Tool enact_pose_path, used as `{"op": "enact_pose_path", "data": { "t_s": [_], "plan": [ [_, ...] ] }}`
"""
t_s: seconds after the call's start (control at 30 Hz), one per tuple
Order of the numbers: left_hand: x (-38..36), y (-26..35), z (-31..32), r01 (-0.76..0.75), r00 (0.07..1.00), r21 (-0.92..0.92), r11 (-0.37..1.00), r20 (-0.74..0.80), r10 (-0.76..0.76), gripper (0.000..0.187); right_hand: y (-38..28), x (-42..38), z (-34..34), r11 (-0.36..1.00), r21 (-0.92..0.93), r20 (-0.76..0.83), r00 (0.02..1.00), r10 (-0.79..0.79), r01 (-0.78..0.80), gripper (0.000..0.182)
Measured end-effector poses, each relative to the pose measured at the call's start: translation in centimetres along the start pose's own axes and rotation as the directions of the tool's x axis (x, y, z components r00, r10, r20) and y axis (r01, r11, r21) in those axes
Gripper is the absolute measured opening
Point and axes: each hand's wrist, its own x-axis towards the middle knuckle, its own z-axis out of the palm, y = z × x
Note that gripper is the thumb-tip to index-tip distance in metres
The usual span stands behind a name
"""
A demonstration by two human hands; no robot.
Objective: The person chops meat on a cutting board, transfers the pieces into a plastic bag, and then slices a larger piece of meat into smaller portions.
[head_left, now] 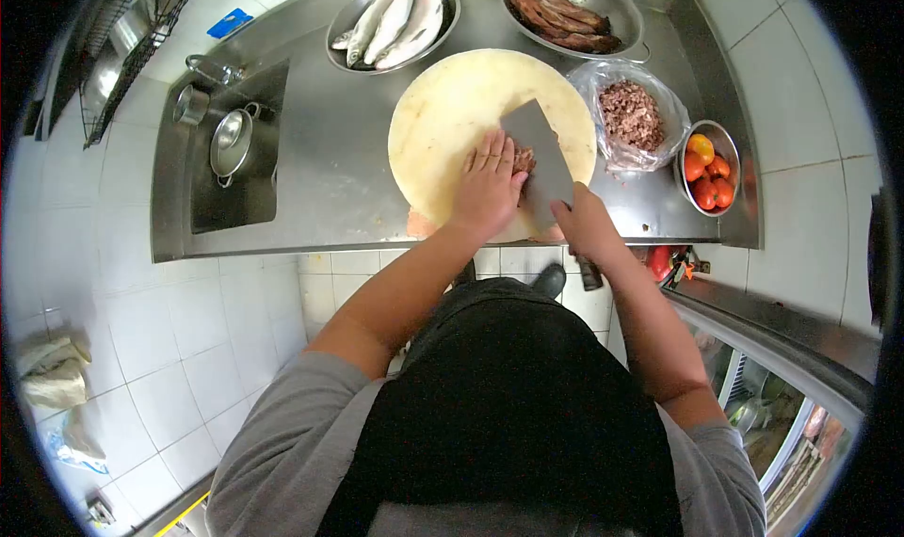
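Note:
A pale round chopping board (438, 104) lies on the steel counter. On it, a small piece of reddish-brown meat (524, 160) shows between my left hand and a cleaver. My left hand (486, 189) rests over the meat's left side with its fingers pointing forward, holding it against the board; its palm hides part of the meat. My right hand (586, 224) is closed around the handle of the cleaver (541, 156). The broad blade lies along the meat's right side, close to my left thumb, and its cutting edge is hard to make out.
Behind the board stand a bowl of whole fish (400, 19) and a colander with dark meat strips (565, 15). Chopped meat (633, 115) sits in a plastic bag at right, beside a bowl of tomatoes (711, 170). A sink (259, 203) with pots is at left.

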Motion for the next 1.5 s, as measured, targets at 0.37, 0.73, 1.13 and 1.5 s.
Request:
{"op": "enact_pose_path", "data": {
  "t_s": [0.37, 0.73, 1.13, 1.5],
  "plan": [
    [-0.1, 0.1, -0.7, 0.007, 0.999, -0.004, 1.0, 0.043, -0.006, 0.069, 0.9, -3.2, 0.1, 0.981, 0.117, 0.152, 0.979, 0.136, -0.154, 0.039],
    [-0.2, 0.6, -1.5, 0.014, 1.0, 0.021, 1.0, 0.007, -0.014, 0.066, 5.0, -5.3, 2.5, 0.966, 0.082, 0.005, 0.97, -0.245, 0.244, 0.037],
    [0.5, 0.1, -2.3, 0.07, 0.992, -0.106, 0.992, 0.116, -0.058, 0.059, 3.7, -10.9, -5.2, 0.958, -0.22, -0.047, 0.979, -0.197, 0.182, 0.033],
    [1.5, 1.5, -1.0, 0.027, 0.991, 0.013, 1.0, 0.131, -0.028, 0.062, 1.1, -5.9, -3.5, 0.976, -0.218, -0.148, 0.989, -0.028, -0.005, 0.03]
  ]
}}
